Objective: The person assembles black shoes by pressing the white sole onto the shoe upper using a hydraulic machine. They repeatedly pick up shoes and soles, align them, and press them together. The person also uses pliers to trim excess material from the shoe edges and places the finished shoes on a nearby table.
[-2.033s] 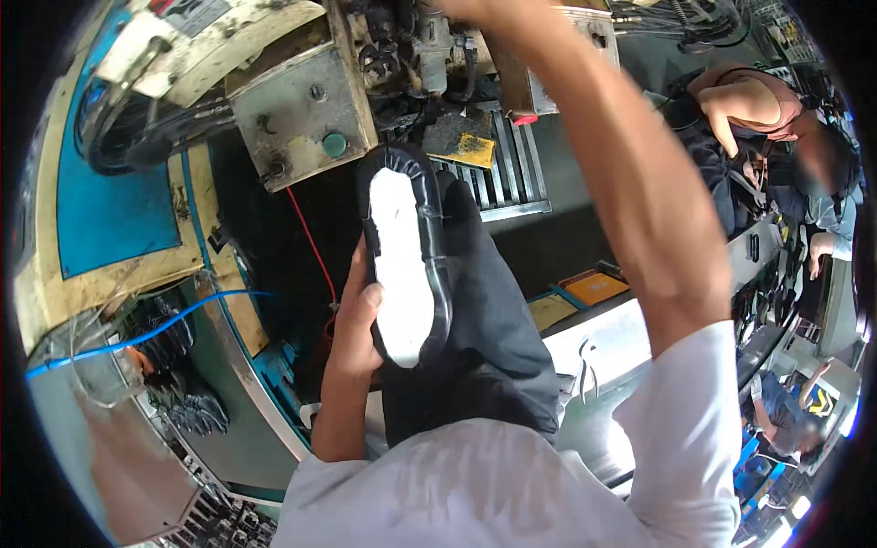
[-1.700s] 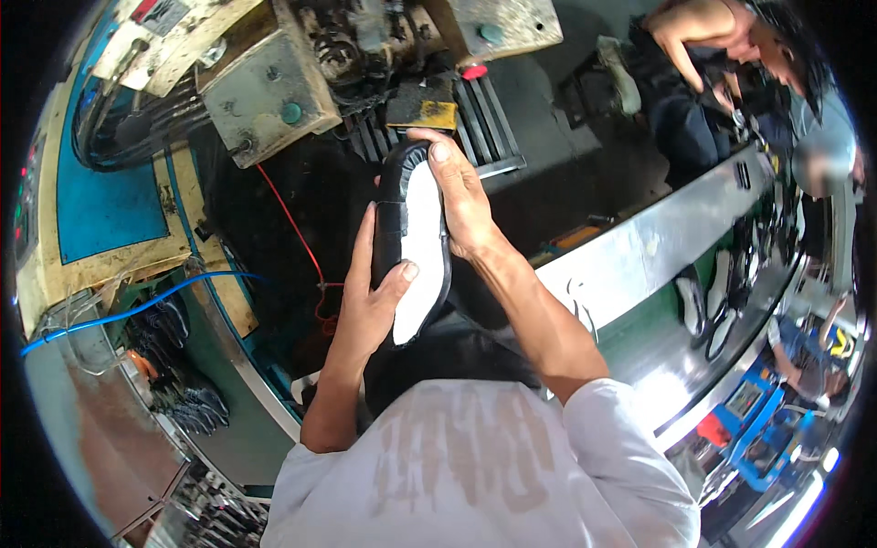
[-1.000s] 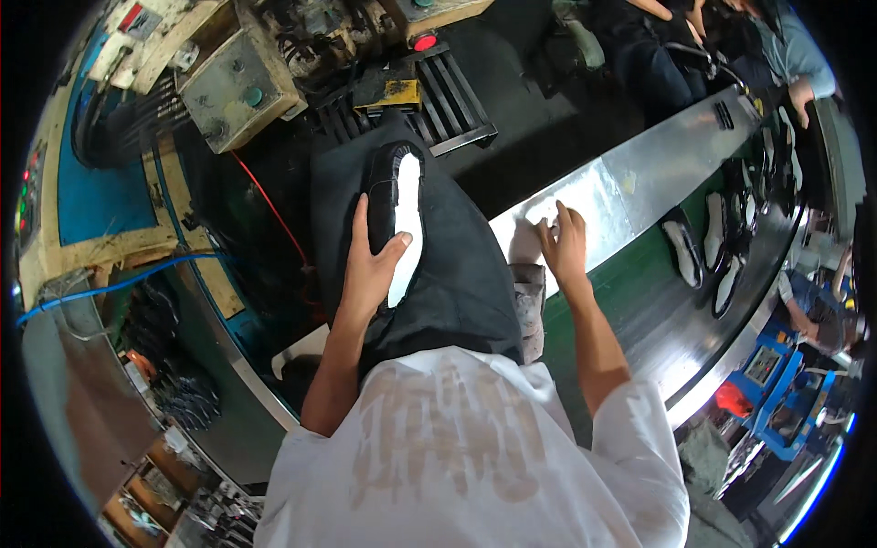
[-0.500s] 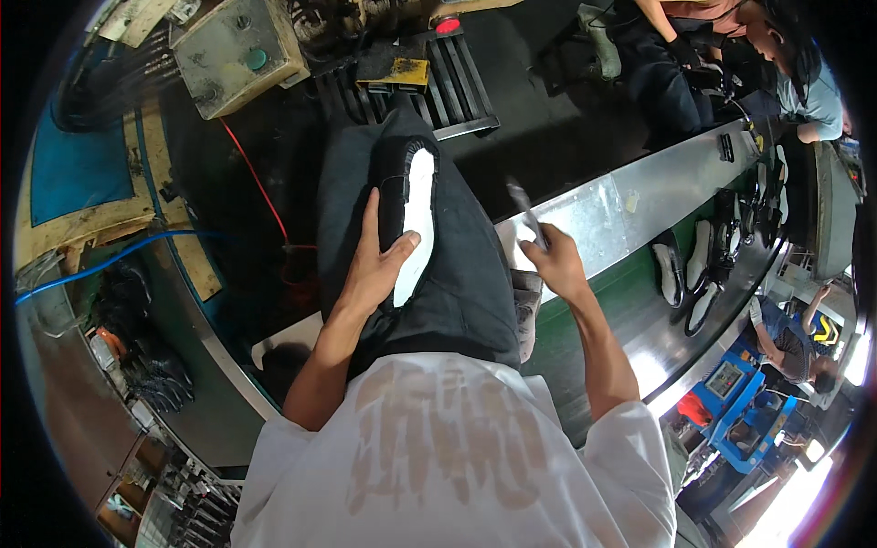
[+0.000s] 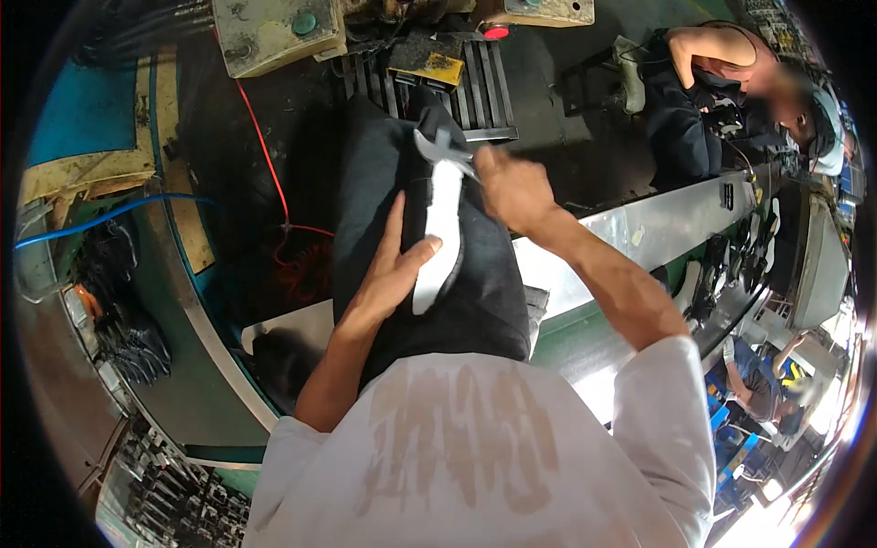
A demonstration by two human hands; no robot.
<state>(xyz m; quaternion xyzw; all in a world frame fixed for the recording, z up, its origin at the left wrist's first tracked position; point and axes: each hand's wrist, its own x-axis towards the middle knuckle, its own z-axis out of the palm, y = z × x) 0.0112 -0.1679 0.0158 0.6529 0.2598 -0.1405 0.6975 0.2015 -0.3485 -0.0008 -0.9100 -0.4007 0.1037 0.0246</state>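
Observation:
A black shoe upper with a white insole facing up [image 5: 442, 219] lies along my dark-trousered lap, toe end away from me. My left hand [image 5: 395, 274] wraps its near side, the thumb pressed on the white insole and the index finger stretched along the edge. In my right hand [image 5: 516, 190], fingers closed, is a pair of grey metal pincers [image 5: 440, 151] with a curved head. The head lies over the shoe's far end and partly hides it. Motion blurs my right hand and the tool's handles.
A metal-edged bench [image 5: 607, 233] runs along my right, with several shoes [image 5: 722, 274] on it. More black shoes [image 5: 132, 333] lie at the left. Ahead stands a slatted metal stand [image 5: 484, 87] with a yellow plate. A red hose [image 5: 263, 155] trails at left. A co-worker [image 5: 708, 78] sits far right.
My right hand has swung the pincers from the right side, above the bench edge, left and forward to the shoe's far end. My left hand still holds the shoe. The whole view has shifted slightly.

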